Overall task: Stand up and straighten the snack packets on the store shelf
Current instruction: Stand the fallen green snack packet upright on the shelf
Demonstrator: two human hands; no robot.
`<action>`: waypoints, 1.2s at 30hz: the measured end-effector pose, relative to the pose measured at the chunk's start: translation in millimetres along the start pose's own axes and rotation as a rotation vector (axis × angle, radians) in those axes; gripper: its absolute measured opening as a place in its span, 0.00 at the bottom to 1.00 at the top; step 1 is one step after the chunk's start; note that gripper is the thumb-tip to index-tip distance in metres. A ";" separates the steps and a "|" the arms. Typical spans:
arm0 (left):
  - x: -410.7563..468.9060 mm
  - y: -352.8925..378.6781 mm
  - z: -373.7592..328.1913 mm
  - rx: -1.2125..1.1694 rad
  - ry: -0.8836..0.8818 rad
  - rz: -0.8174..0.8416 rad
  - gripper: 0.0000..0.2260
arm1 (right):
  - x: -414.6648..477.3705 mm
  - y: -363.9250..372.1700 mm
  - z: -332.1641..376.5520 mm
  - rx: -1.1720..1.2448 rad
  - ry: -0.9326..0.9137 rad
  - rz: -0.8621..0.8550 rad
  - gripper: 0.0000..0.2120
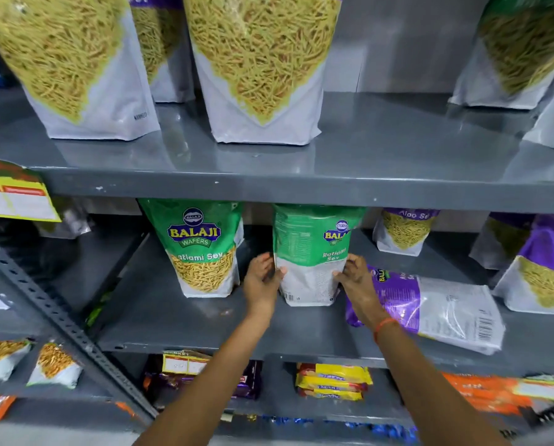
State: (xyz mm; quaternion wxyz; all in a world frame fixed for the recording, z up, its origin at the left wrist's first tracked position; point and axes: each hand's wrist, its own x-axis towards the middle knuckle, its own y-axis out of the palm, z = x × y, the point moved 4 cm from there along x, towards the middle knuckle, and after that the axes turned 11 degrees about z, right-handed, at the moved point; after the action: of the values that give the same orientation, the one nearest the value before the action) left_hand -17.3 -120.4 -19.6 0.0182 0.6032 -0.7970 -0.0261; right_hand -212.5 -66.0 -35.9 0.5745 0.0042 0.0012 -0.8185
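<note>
A green Ratlami Sev packet (311, 252) stands upright on the grey middle shelf (179, 323), turned partly sideways so its back panel shows. My left hand (263, 280) presses its left edge and my right hand (354, 278) grips its right edge. A second green Ratlami Sev packet (201, 246) stands upright just to the left, facing front. To the right, a purple Aloo Sev packet (439, 310) lies flat on the shelf, partly under my right forearm. Two more purple packets stand behind it, one at the back (404, 231) and one at far right (545, 272).
The upper shelf (365, 156) carries several large sev bags (256, 66). A slanted metal brace (44, 310) crosses the left side. Biscuit packs (333, 381) lie on the lower shelf. A yellow price tag (15, 194) hangs at the left.
</note>
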 end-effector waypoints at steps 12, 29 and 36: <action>-37.4 52.9 10.8 0.245 0.059 0.166 0.28 | -68.6 43.2 -22.7 -0.311 -0.199 0.013 0.25; 35.9 0.9 18.7 0.059 -0.115 0.244 0.14 | 0.7 15.9 11.1 -0.162 0.129 0.218 0.35; 25.6 4.8 11.5 0.116 0.062 0.171 0.21 | -15.2 28.0 3.3 -0.349 -0.052 -0.059 0.31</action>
State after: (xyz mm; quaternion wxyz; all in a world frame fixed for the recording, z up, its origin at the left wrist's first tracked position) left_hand -29.6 -143.4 -30.9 0.0101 0.5333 -0.8449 0.0402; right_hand -181.0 -61.3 -32.4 0.5422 -0.1167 0.1288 -0.8221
